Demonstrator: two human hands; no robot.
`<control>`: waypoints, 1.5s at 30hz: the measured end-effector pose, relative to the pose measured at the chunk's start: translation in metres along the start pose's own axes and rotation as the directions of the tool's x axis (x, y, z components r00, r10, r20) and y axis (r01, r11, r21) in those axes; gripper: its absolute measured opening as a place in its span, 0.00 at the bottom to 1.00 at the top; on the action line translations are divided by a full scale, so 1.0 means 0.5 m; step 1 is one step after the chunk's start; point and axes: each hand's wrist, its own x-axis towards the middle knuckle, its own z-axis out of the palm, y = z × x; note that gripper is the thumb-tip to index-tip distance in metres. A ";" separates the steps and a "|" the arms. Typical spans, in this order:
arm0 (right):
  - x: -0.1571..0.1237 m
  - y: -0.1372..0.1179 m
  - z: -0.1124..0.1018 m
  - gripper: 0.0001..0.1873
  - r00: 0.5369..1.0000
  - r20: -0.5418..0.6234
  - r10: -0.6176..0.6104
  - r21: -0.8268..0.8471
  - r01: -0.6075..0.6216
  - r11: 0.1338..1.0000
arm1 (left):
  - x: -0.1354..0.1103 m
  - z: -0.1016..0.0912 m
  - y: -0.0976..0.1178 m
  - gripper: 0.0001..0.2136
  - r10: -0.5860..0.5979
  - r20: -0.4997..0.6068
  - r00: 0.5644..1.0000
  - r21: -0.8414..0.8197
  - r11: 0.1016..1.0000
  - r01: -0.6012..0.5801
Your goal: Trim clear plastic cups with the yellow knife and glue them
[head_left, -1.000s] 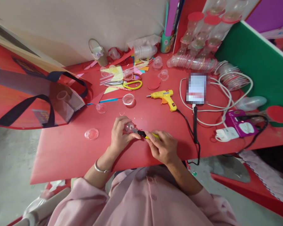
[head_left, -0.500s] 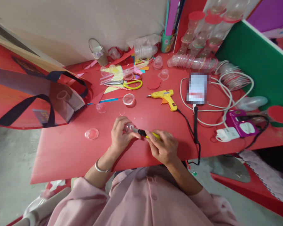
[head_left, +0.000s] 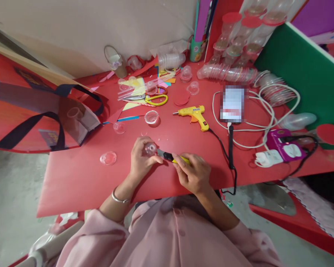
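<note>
Over the front part of the red table, my left hand point(head_left: 141, 157) is closed around a small clear plastic dome lid point(head_left: 150, 149) with a hole in its top. My right hand point(head_left: 194, 172) grips a yellow and black utility knife point(head_left: 168, 156). Its blade points left and reaches the side of the lid, near my left thumb; whether it touches cannot be made out. A clear plastic ring point(head_left: 151, 117) lies just beyond my left hand. To the left, another clear lid point(head_left: 108, 158) rests on the table.
A yellow glue gun point(head_left: 193, 114) lies beyond my right hand, its black cord trailing right. Yellow-handled scissors point(head_left: 156, 99) lie among paper scraps. At right are a phone point(head_left: 233, 104), white cable and purple power socket point(head_left: 288, 146). A red bag point(head_left: 30, 118) stands left.
The knife blade has drawn back slightly to the right from the lid's top. The lid has turned a little in my left hand, so its hole shows more plainly.
</note>
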 end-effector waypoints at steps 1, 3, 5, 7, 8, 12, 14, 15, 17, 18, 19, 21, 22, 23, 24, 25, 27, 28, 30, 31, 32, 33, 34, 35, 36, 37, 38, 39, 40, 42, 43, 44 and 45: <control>0.001 0.000 0.000 0.24 1.000 0.011 -0.002 0.014 0.002 1.000 | 0.000 0.000 0.001 0.34 -0.016 0.019 1.000 -0.032 0.999 0.016; 0.002 0.001 -0.001 0.23 1.000 0.024 -0.007 0.029 0.006 1.000 | -0.002 0.001 0.002 0.35 -0.063 0.063 0.996 -0.093 0.993 0.069; 0.002 0.001 -0.001 0.23 1.000 0.029 -0.009 0.032 0.008 0.999 | -0.005 0.001 0.003 0.35 -0.109 0.099 0.989 -0.150 0.981 0.123; 0.002 0.001 -0.002 0.24 0.999 0.039 -0.010 0.040 0.009 0.999 | -0.008 0.002 0.001 0.34 -0.147 0.118 0.982 -0.194 0.967 0.168; 0.002 0.001 -0.002 0.24 0.999 0.045 -0.011 0.045 0.009 0.999 | -0.009 0.002 -0.001 0.35 -0.162 0.121 0.979 -0.212 0.960 0.185; 0.001 0.002 -0.002 0.24 0.999 0.044 -0.015 0.059 0.012 0.998 | -0.013 0.005 -0.003 0.40 -0.247 0.118 0.962 -0.287 0.919 0.271; 0.001 0.003 -0.001 0.22 0.999 0.045 -0.018 0.060 0.015 0.998 | -0.013 0.007 -0.002 0.42 -0.271 0.116 0.955 -0.327 0.898 0.295; 0.000 0.003 -0.001 0.21 0.999 0.048 -0.016 0.058 0.013 0.998 | -0.013 0.008 0.000 0.41 -0.273 0.116 0.955 -0.339 0.893 0.296; 0.000 0.003 0.000 0.20 0.999 0.050 -0.009 0.049 0.006 0.999 | -0.012 0.009 0.002 0.40 -0.258 0.115 0.959 -0.348 0.894 0.282; 0.000 0.003 0.000 0.20 0.999 0.050 -0.006 0.044 0.004 0.999 | -0.011 0.009 0.003 0.39 -0.245 0.113 0.963 -0.345 0.899 0.270; 0.000 0.003 0.000 0.20 0.999 0.050 -0.006 0.041 0.004 0.999 | -0.010 0.009 0.003 0.38 -0.232 0.105 0.967 -0.333 0.908 0.254; 0.001 0.002 0.000 0.19 0.999 0.051 -0.009 0.045 0.006 0.999 | -0.008 0.008 0.003 0.35 -0.197 0.078 0.977 -0.290 0.933 0.211; 0.002 0.002 0.000 0.19 0.999 0.051 -0.011 0.049 0.008 0.999 | -0.008 0.008 0.002 0.34 -0.177 0.063 0.982 -0.268 0.945 0.188; 0.002 0.002 0.000 0.19 0.999 0.050 -0.010 0.053 0.007 0.999 | -0.007 0.009 0.002 0.33 -0.160 0.053 0.986 -0.250 0.953 0.169; 0.002 0.002 0.000 0.19 0.999 0.050 -0.009 0.055 0.006 0.998 | -0.007 0.009 0.001 0.32 -0.148 0.048 0.988 -0.241 0.958 0.155; 0.002 0.002 0.000 0.19 0.999 0.048 -0.006 0.052 0.004 0.999 | -0.008 0.010 0.001 0.31 -0.143 0.048 0.989 -0.241 0.959 0.150; 0.001 0.002 0.001 0.19 0.999 0.048 -0.004 0.041 0.002 0.999 | -0.009 0.013 0.001 0.31 -0.155 0.059 0.986 -0.258 0.952 0.165; 0.000 0.002 0.001 0.19 0.999 0.049 -0.003 0.033 0.002 0.999 | -0.010 0.014 0.001 0.31 -0.166 0.065 0.984 -0.267 0.947 0.178; -0.001 0.002 0.002 0.18 0.999 0.046 -0.003 0.019 0.002 1.000 | -0.011 0.015 0.001 0.31 -0.188 0.075 0.979 -0.284 0.937 0.202; -0.001 0.001 0.002 0.17 0.999 0.042 -0.002 0.012 0.001 1.000 | -0.012 0.015 0.001 0.31 -0.201 0.083 0.976 -0.295 0.931 0.216; -0.001 0.000 0.003 0.17 0.999 0.036 0.000 0.004 0.000 1.000 | -0.012 0.015 0.002 0.31 -0.213 0.094 0.972 -0.309 0.922 0.232; -0.001 0.000 0.003 0.17 1.000 0.030 0.002 -0.003 -0.002 1.000 | -0.012 0.014 0.003 0.31 -0.227 0.109 0.968 -0.324 0.913 0.250; -0.001 -0.001 0.003 0.17 1.000 0.027 0.006 -0.008 -0.005 1.000 | -0.012 0.013 0.003 0.31 -0.237 0.125 0.963 -0.335 0.904 0.266; -0.001 -0.002 0.004 0.17 1.000 0.028 0.010 -0.008 -0.009 1.000 | -0.011 0.012 0.004 0.32 -0.242 0.137 0.961 -0.341 0.899 0.275; -0.001 -0.003 0.004 0.18 0.999 0.033 0.013 -0.006 -0.013 1.000 | -0.010 0.010 0.004 0.33 -0.237 0.142 0.961 -0.342 0.899 0.273; -0.001 -0.003 0.004 0.20 0.999 0.040 0.015 -0.004 -0.015 1.000 | -0.009 0.008 0.005 0.33 -0.227 0.142 0.963 -0.340 0.903 0.263; -0.001 -0.002 0.005 0.21 0.999 0.046 0.014 -0.002 -0.014 1.000 | -0.007 0.006 0.005 0.33 -0.214 0.142 0.966 -0.338 0.907 0.251; -0.001 -0.001 0.006 0.22 0.999 0.049 0.011 -0.002 -0.011 1.000 | -0.006 0.004 0.005 0.32 -0.203 0.139 0.969 -0.338 0.910 0.239; -0.002 0.001 0.007 0.23 0.999 0.051 0.004 -0.002 -0.004 1.000 | -0.004 0.002 0.006 0.31 -0.194 0.137 0.971 -0.340 0.912 0.230; -0.003 0.005 0.010 0.26 0.999 0.051 -0.008 -0.002 0.008 1.000 | -0.001 -0.003 0.007 0.28 -0.195 0.128 0.972 -0.343 0.911 0.228; -0.004 0.007 0.011 0.27 0.999 0.053 -0.009 -0.004 0.010 1.000 | 0.001 -0.005 0.009 0.27 -0.208 0.122 0.970 -0.345 0.908 0.238; -0.004 0.009 0.013 0.28 0.998 0.059 -0.006 -0.006 0.006 1.000 | 0.002 -0.007 0.011 0.28 -0.231 0.120 0.965 -0.352 0.899 0.259; -0.005 0.011 0.014 0.29 0.998 0.064 0.003 -0.007 -0.003 1.000 | 0.002 -0.008 0.013 0.28 -0.264 0.130 0.956 -0.367 0.883 0.294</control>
